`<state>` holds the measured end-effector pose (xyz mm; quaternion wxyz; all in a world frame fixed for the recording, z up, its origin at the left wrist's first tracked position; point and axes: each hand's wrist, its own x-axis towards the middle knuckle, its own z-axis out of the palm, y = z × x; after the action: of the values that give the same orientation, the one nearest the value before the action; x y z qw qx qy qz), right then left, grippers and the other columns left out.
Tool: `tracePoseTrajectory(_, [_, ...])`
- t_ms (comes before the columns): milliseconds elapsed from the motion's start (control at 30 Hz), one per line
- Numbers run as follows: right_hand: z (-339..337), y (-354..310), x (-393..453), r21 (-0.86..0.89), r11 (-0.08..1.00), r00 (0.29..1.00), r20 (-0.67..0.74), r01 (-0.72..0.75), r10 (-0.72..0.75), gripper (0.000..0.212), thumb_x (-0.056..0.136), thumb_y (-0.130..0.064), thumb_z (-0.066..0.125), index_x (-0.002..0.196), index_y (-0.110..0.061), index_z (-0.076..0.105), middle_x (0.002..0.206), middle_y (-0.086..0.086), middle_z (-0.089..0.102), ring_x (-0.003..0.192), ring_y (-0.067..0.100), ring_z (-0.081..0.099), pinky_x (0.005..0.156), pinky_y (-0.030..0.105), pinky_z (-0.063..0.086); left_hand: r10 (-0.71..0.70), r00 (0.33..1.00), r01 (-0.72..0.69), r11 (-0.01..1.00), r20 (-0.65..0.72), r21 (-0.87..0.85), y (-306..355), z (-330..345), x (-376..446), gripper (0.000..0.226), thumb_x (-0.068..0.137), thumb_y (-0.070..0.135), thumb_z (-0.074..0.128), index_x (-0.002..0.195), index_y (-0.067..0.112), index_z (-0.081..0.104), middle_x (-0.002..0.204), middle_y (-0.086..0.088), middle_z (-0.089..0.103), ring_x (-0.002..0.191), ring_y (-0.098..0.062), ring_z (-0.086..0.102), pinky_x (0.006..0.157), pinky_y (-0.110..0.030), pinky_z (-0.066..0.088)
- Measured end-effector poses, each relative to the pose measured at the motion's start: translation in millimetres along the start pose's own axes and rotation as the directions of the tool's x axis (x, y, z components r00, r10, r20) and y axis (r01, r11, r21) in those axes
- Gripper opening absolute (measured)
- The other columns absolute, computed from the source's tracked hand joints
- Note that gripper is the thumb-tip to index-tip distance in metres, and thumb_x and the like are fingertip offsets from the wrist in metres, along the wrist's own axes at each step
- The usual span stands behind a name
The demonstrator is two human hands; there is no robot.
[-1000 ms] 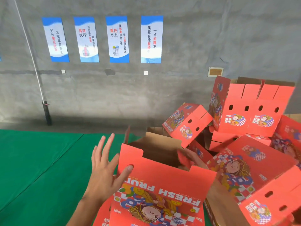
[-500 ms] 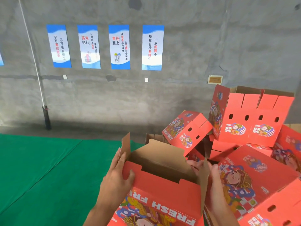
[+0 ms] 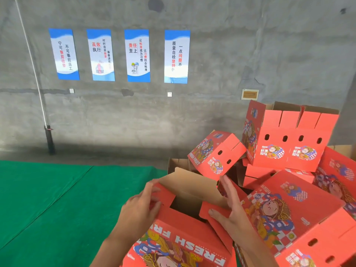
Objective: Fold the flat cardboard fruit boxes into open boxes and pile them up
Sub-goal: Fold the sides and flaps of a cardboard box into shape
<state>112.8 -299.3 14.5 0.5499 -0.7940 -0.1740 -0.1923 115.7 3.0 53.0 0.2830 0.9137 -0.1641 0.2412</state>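
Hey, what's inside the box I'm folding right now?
The box being folded shows only bare brown cardboard walls and a dark gap between its flaps. The bottom is hidden by the flaps under the left hand and right hand.

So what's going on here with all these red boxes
A person is folding a red printed cardboard fruit box into shape. The left hand pushes one red end flap inward, and the right hand presses the opposite flap in; the top is open. To the right lies a loose heap of finished red boxes, beside a green floor mat.
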Motion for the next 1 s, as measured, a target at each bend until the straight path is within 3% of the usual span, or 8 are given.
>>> tracePoseTrajectory(100, [11, -8, -5, -0.033, 0.999, 1.0, 0.011, -0.002, 0.002, 0.035, 0.095, -0.063, 0.061, 0.128, -0.05, 0.067, 0.138, -0.025, 0.062, 0.136, 0.0, 0.051, 0.111, 0.025, 0.04, -0.183, 0.983, 0.182, 0.98, -0.01, -0.079, 8, -2, 14, 0.053, 0.099, 0.059, 0.047, 0.146, 0.039, 0.031, 0.137, 0.023, 0.053, 0.123, -0.011, 0.059, 0.097, -0.043, 0.048])
tracePoseTrajectory(167, [12, -3, -7, -0.104, 0.994, 0.995, 0.09, -0.022, 0.031, 0.044, 0.097, -0.074, 0.044, 0.109, -0.048, 0.077, 0.134, -0.029, 0.063, 0.133, -0.001, 0.05, 0.11, 0.032, 0.037, -0.28, 0.955, 0.291, 0.946, 0.092, -0.145, 10, -5, 27, 0.058, 0.097, 0.069, 0.035, 0.148, 0.041, 0.033, 0.151, 0.011, 0.039, 0.139, -0.018, 0.041, 0.111, -0.051, 0.038])
tracePoseTrajectory(333, [0, -13, 1, -0.222, 0.943, 0.924, 0.239, -0.247, 0.298, 0.057, 0.078, -0.069, 0.076, 0.13, -0.067, 0.051, 0.134, -0.035, 0.053, 0.119, -0.014, 0.052, 0.104, 0.022, 0.046, -0.333, 0.837, 0.22, 0.931, 0.434, 0.29, 15, -7, 44, 0.086, 0.08, 0.089, 0.042, 0.154, 0.054, 0.015, 0.166, 0.005, 0.019, 0.144, -0.032, 0.04, 0.114, -0.053, 0.034])
tracePoseTrajectory(467, [10, -20, 9, -0.584, 0.79, 0.906, 0.209, -0.188, 0.369, 0.081, 0.075, -0.069, 0.073, 0.147, -0.051, 0.038, 0.129, -0.022, 0.047, 0.121, 0.003, 0.047, 0.105, 0.032, 0.042, -0.449, 0.832, 0.229, 0.813, 0.326, 0.535, 20, 11, 47, 0.108, 0.067, 0.086, 0.062, 0.154, 0.046, 0.014, 0.144, -0.003, 0.045, 0.122, -0.03, 0.06, 0.095, -0.044, 0.049])
tracePoseTrajectory(633, [23, -17, 9, -0.36, 0.867, 0.936, -0.198, -0.345, 0.29, 0.037, 0.094, -0.061, 0.058, 0.115, -0.032, 0.067, 0.113, -0.013, 0.063, 0.112, 0.013, 0.06, 0.096, 0.038, 0.048, -0.387, 0.896, 0.229, 0.821, 0.216, 0.523, 11, 22, 48, 0.081, 0.088, 0.086, 0.014, 0.157, 0.044, 0.019, 0.152, -0.007, 0.045, 0.129, -0.036, 0.054, 0.1, -0.05, 0.046])
tracePoseTrajectory(767, [24, -8, -8, -0.215, 0.895, 0.839, -0.482, -0.391, 0.251, 0.043, 0.105, -0.054, 0.036, 0.083, -0.023, 0.056, 0.087, -0.003, 0.058, 0.093, 0.026, 0.062, 0.079, 0.041, 0.048, -0.425, 0.882, 0.274, 0.815, 0.204, 0.51, -7, 20, 56, 0.073, 0.091, 0.081, 0.02, 0.155, 0.046, 0.022, 0.146, -0.005, 0.051, 0.125, -0.033, 0.058, 0.097, -0.048, 0.046])
tracePoseTrajectory(833, [25, -2, -20, -0.176, 0.829, 0.818, -0.362, -0.531, 0.447, 0.049, 0.104, -0.06, 0.031, 0.099, -0.021, 0.059, 0.093, 0.001, 0.065, 0.094, 0.026, 0.068, 0.085, 0.045, 0.055, -0.471, 0.86, 0.325, 0.8, 0.194, 0.505, -18, 17, 61, 0.074, 0.092, 0.08, 0.024, 0.154, 0.041, 0.026, 0.143, -0.005, 0.054, 0.124, -0.033, 0.059, 0.097, -0.047, 0.046])
tracePoseTrajectory(1000, [43, 0, -38, -0.007, 0.462, 0.456, 0.14, -0.887, 0.879, 0.056, 0.101, -0.066, 0.044, 0.114, -0.015, 0.065, 0.096, 0.011, 0.077, 0.077, 0.025, 0.078, 0.063, 0.032, 0.061, -0.578, 0.805, 0.448, 0.741, 0.136, 0.499, -40, 4, 70, 0.077, 0.092, 0.079, 0.028, 0.143, 0.024, 0.046, 0.133, -0.006, 0.064, 0.119, -0.031, 0.062, 0.094, -0.044, 0.045])
